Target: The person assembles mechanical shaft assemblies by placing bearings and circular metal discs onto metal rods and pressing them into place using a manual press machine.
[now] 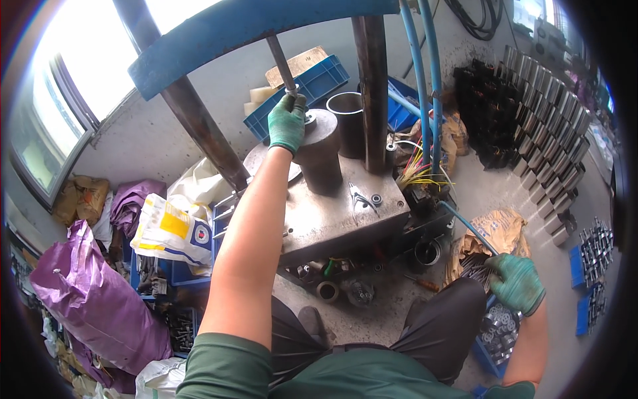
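My left hand (288, 123), in a green glove, reaches forward with its fingers closed around the lower end of an upright metal rod (280, 61). A light collar shows just above the fingers; what else they may hold is hidden. Right beside this hand stands a thick dark steel cylinder (319, 163) with a small ring on its top, set on a heavy steel press table (319, 223). Low at the right, my gloved right hand (517, 284) is closed on the near end of a blue lever (468, 227), which slopes from the press.
A blue crossbeam (266, 40) spans dark posts. Pliers (362, 198) and a small bearing (377, 199) lie on the press table. A blue bin of metal rings (500, 329) sits by my right leg. Stacked metal sleeves (548, 126) stand right; a purple sack (100, 299) slumps left.
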